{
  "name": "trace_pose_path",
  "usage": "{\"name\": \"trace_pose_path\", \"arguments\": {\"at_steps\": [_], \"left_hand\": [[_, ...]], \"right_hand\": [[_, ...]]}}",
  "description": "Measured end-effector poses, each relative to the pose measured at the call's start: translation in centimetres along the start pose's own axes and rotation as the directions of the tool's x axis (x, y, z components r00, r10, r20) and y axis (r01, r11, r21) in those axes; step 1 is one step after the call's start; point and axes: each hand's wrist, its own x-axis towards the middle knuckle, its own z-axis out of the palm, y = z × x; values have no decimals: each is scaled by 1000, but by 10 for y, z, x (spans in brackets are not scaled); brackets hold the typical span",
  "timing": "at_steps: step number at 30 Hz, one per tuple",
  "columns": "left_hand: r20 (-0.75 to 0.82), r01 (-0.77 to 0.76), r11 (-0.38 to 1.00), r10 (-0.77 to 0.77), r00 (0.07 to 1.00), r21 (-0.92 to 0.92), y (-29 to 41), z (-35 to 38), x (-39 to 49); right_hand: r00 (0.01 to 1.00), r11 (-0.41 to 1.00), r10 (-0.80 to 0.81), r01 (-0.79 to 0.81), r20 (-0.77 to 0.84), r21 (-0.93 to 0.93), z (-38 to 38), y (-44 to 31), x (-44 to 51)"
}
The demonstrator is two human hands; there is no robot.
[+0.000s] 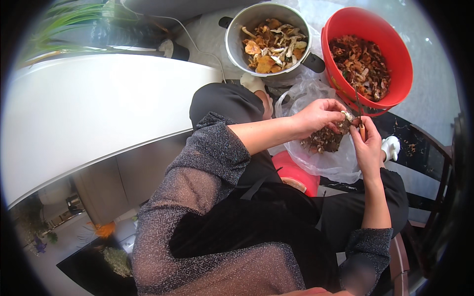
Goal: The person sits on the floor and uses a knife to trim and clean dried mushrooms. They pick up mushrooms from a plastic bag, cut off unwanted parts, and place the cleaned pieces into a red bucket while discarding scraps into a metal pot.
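Note:
A small whitish mushroom piece (347,115) is pinched between the fingertips of my left hand (321,117). My right hand (366,138) grips a small knife (362,130) by its light wooden handle, with the thin dark blade pointing up and away from me. The fingertips of both hands nearly meet at the mushroom. Just below them, a translucent plastic bag (342,164) lies open with a heap of dirty brown mushroom bits (324,140) in it. A pinkish-red container (298,172) shows partly beneath the bag, between my legs.
Beyond my hands stands a metal pot (232,50) with black handles, holding orange and pale mushrooms (276,46). A red bucket (398,70) to its right holds brown scraps (359,66). A white cabinet (103,107) runs along the left; a dark chair frame (442,177) stands right.

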Motion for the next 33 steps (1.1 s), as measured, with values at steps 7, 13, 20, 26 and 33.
{"name": "trace_pose_path", "arguments": {"at_steps": [7, 13, 20, 26, 33], "left_hand": [[32, 65, 992, -62, 998, -107, 1, -2, 1], [12, 62, 995, -61, 998, -74, 1, -1, 2], [29, 48, 998, -47, 998, -45, 0, 1, 0], [34, -6, 1000, 7, 999, -17, -3, 2, -2], [8, -11, 1000, 11, 1000, -3, -6, 2, -2]], "right_hand": [[1000, 999, 25, -26, 15, 27, -2, 4, 0], [976, 980, -181, 170, -120, -101, 2, 0, 2], [963, 929, -267, 252, -21, -271, 4, -14, -1], [964, 891, -267, 246, -3, -381, 7, -16, -2], [960, 853, -281, 255, 11, -456, 9, -13, -2]]}}
